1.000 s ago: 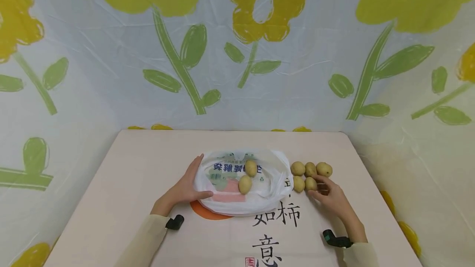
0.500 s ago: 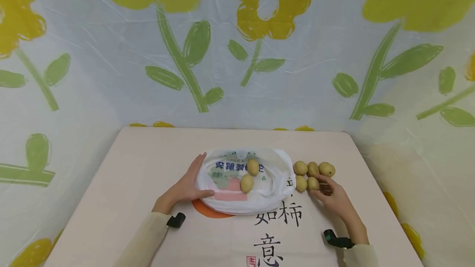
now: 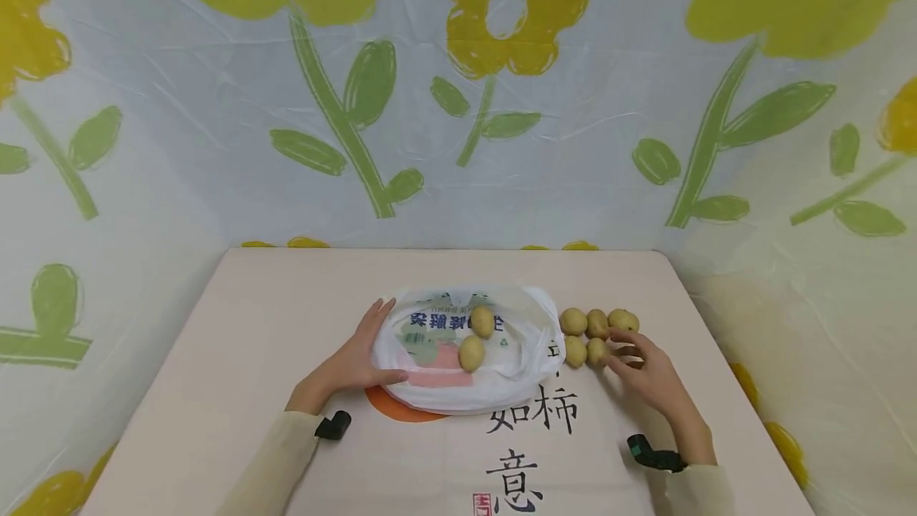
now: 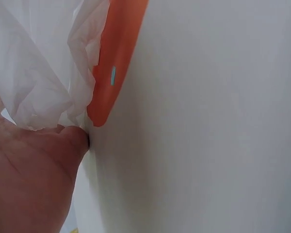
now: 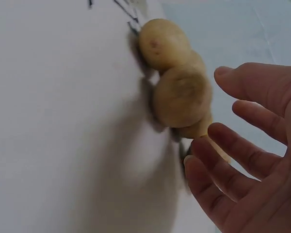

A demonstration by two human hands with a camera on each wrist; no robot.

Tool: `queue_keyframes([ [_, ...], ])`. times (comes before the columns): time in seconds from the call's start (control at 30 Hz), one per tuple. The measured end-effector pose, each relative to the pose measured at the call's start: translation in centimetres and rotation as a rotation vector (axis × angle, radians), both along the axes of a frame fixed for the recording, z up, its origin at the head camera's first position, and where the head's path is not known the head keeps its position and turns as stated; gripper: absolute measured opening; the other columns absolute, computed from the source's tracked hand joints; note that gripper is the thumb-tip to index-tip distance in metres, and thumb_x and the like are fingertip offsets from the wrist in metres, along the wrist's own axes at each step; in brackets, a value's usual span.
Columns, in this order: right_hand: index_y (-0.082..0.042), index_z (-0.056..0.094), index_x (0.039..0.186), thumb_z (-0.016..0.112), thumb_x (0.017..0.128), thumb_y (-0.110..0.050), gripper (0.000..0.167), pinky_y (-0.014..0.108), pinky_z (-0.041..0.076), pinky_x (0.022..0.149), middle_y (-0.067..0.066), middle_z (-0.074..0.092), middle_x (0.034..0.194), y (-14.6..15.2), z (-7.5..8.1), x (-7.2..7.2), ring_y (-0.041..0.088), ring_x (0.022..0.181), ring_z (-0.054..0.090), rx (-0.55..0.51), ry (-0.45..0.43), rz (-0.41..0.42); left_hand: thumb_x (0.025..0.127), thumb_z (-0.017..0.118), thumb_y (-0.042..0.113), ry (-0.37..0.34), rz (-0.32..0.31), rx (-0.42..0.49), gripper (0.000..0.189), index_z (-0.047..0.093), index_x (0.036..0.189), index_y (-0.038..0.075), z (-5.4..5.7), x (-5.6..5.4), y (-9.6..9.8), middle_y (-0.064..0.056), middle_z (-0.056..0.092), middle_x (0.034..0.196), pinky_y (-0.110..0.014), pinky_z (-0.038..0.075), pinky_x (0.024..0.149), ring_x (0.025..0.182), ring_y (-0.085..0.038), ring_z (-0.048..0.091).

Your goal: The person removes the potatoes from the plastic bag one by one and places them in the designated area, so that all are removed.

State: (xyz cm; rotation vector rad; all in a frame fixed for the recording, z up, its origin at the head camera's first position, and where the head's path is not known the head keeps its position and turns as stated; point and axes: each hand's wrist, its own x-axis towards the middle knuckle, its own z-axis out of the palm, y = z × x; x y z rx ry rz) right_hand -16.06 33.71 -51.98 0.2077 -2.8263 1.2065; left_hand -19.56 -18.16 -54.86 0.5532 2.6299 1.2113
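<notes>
A white plastic bag (image 3: pixel 430 396) lies on the table with its mouth spread wide. Two potatoes (image 3: pixel 471 354) rest in it, on the printed plastic. My left hand (image 3: pixel 357 358) spreads its thumb and fingers along the bag's left side; in the left wrist view the thumb lies against crumpled plastic. Right of the bag, several potatoes (image 3: pixel 573 321) sit close together in two short rows. My right hand (image 3: pixel 653 373) is just beside the nearest potato (image 5: pixel 180 97), fingers spread and loosely bent, with nothing between them in the right wrist view.
The pale table (image 3: pixel 286 285) has a cover with an orange shape (image 3: pixel 403 407) and black characters (image 3: pixel 514 480) near the front. Behind and at the sides hangs a cloth with printed flowers (image 3: pixel 512 14). Each wrist wears a small black camera.
My right hand has loosened and eased slightly away from the nearest potato. The left hand stays at the bag's side, and the potatoes keep their places; the head view shifts a little.
</notes>
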Motion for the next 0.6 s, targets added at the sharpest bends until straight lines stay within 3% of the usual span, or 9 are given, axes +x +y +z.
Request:
queue_keyframes([
  [0.13, 0.001, 0.056, 0.142, 0.072, 0.098, -0.017, 0.05, 0.014, 0.052, 0.08, 0.023, 0.062, 0.135, 0.3, 1.9, -0.7, 0.035, 0.111, 0.066, 0.023, 0.074, -0.028, 0.073, 0.086, 0.055, 0.0, -0.008, 0.001, 0.125, 0.01, 0.167, 0.021, 0.3, -0.2, 0.2, -0.019, -0.003, 0.173, -0.076, 0.025, 0.114, 0.157, -0.048, 0.009],
  [0.3, -0.004, 0.054, 0.145, 0.069, 0.099, -0.015, 0.049, 0.003, 0.045, 0.08, 0.022, 0.058, 0.139, 0.1, 4.2, -2.0, -0.002, 0.107, 0.061, -0.01, 0.156, -0.034, 0.072, 0.086, 0.054, 0.012, -0.006, -0.007, 0.127, 0.008, 0.167, 0.02, 0.3, -0.3, 0.3, -0.02, -0.003, 0.172, -0.076, 0.027, 0.114, 0.156, -0.049, 0.01],
  [0.37, -0.004, 0.053, 0.146, 0.069, 0.099, -0.013, 0.05, 0.004, 0.046, 0.082, 0.023, 0.057, 0.14, -0.4, 4.9, -2.5, -0.01, 0.107, 0.057, -0.029, 0.176, -0.01, 0.072, 0.086, 0.054, 0.005, -0.008, -0.002, 0.128, 0.007, 0.167, 0.019, 0.3, -0.2, 0.2, -0.021, -0.003, 0.172, -0.077, 0.026, 0.114, 0.156, -0.049, 0.009],
  [0.43, -0.005, 0.053, 0.147, 0.069, 0.099, -0.011, 0.051, 0.004, 0.046, 0.083, 0.022, 0.056, 0.141, -1.0, 5.6, -2.9, -0.008, 0.107, 0.058, -0.037, 0.196, 0.013, 0.072, 0.086, 0.055, -0.003, -0.012, 0.003, 0.128, 0.007, 0.167, 0.02, 0.3, -0.1, 0.2, -0.021, -0.003, 0.172, -0.076, 0.025, 0.115, 0.157, -0.048, 0.008],
  [0.6, -0.006, 0.052, 0.148, 0.069, 0.098, -0.009, 0.053, 0.01, 0.049, 0.087, 0.02, 0.055, 0.144, -3.5, 7.2, -4.1, 0.026, 0.114, 0.063, -0.074, 0.205, 0.07, 0.072, 0.085, 0.058, -0.012, -0.01, -0.013, 0.128, 0.007, 0.167, 0.021, 0.2, 0.1, 0.2, -0.019, -0.004, 0.172, -0.075, 0.024, 0.115, 0.157, -0.048, 0.008],
])
